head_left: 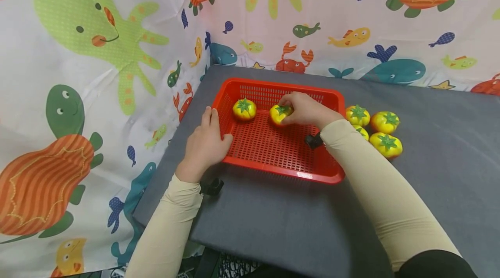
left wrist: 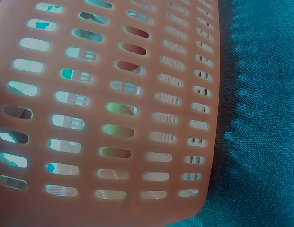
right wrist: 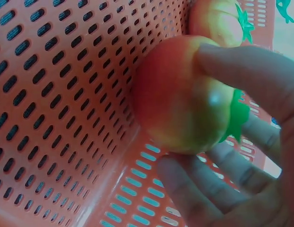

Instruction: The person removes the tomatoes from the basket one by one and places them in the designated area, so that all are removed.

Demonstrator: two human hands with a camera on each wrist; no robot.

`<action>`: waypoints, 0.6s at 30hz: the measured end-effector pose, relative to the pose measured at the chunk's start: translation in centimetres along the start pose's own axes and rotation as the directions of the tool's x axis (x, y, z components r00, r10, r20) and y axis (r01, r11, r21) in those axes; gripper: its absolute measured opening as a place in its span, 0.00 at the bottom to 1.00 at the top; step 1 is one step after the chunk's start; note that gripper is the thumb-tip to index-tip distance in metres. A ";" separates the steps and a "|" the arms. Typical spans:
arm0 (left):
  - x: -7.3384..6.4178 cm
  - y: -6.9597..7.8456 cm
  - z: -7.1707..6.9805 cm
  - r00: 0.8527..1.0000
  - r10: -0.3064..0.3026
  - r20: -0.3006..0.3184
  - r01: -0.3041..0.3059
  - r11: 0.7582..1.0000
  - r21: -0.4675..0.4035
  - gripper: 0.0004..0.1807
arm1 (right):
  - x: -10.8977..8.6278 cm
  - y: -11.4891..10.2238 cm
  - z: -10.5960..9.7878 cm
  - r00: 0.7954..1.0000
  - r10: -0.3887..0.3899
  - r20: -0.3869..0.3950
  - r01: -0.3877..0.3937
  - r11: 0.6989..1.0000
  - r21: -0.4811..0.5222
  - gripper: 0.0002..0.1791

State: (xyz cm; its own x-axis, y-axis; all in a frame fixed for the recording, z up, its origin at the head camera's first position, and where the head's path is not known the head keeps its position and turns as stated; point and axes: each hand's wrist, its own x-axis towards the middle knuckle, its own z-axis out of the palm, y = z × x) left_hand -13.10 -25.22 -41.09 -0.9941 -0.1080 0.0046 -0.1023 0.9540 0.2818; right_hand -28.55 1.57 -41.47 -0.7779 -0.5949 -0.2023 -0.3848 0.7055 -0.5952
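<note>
My right hand (head_left: 306, 110) grips a yellow-and-red toy tomato (head_left: 279, 115) with a green leafy top, inside the red plastic basket (head_left: 269, 168). In the right wrist view the thumb and fingers curl round this tomato (right wrist: 180, 99). A second tomato (head_left: 244, 109) sits in the basket to its left, and shows behind it in the right wrist view. My left hand (head_left: 205, 144) rests against the basket's left rim, its fingers straight. The left wrist view shows only the basket's slotted outer wall (left wrist: 137, 109); the left hand is not seen there.
Several more tomatoes (head_left: 384, 122) lie grouped on the grey table (head_left: 437, 160) right of the basket, partly hidden by the right forearm. A curtain (head_left: 250, 30) printed with sea animals hangs behind and left of the table. The table's front edge lies below the basket.
</note>
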 end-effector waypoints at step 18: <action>0.1 -0.2 0.1 1.000 -0.008 -0.001 0.008 1.000 -0.010 0.48 | -1.4 -1.0 -0.9 0.982 -0.103 -0.161 0.115 0.991 0.066 0.32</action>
State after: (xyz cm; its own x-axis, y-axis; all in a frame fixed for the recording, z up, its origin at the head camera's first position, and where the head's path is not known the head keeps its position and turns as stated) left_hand -13.23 -25.39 -41.19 -0.9932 -0.1161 0.0034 -0.1101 0.9502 0.2917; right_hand -27.54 2.05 -39.95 -0.8042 -0.5943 -0.0118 -0.4380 0.6057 -0.6643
